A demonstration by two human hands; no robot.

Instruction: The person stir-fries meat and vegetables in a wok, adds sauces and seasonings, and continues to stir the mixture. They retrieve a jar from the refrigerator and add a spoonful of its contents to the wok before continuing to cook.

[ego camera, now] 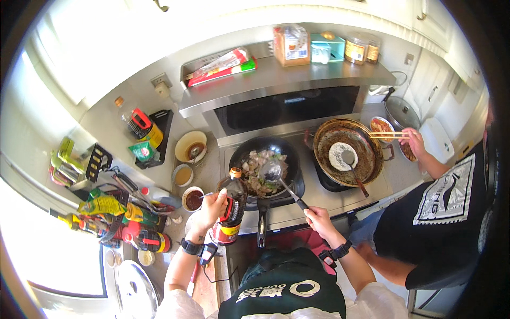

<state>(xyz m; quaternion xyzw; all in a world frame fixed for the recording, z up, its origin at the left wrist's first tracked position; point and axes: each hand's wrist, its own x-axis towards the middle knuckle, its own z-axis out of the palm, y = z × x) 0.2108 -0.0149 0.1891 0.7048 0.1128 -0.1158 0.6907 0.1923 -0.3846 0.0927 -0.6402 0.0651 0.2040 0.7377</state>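
My left hand (214, 211) grips the red handle of a large dark sauce bottle (235, 199), held upright left of the pan's handle with its orange cap on top. In my right hand (322, 222) is the handle of a metal ladle (272, 170). The ladle's bowl is over a black frying pan (287, 149) on the left burner, above chopped meat with green bits (255, 185). Whether the bowl touches the food, I cannot tell. Close by my left hand, a small bowl of dark red sauce (194, 199) stands on the counter.
At the right burner, another person's hand (416, 142) holds chopsticks (388, 134) over a rusty wok (372, 159) with a pale round disc and a spatula (356, 177) in it. Bowls (180, 142) and sauce bottles (153, 241) crowd the left counter. A steel shelf (255, 85) spans the back.
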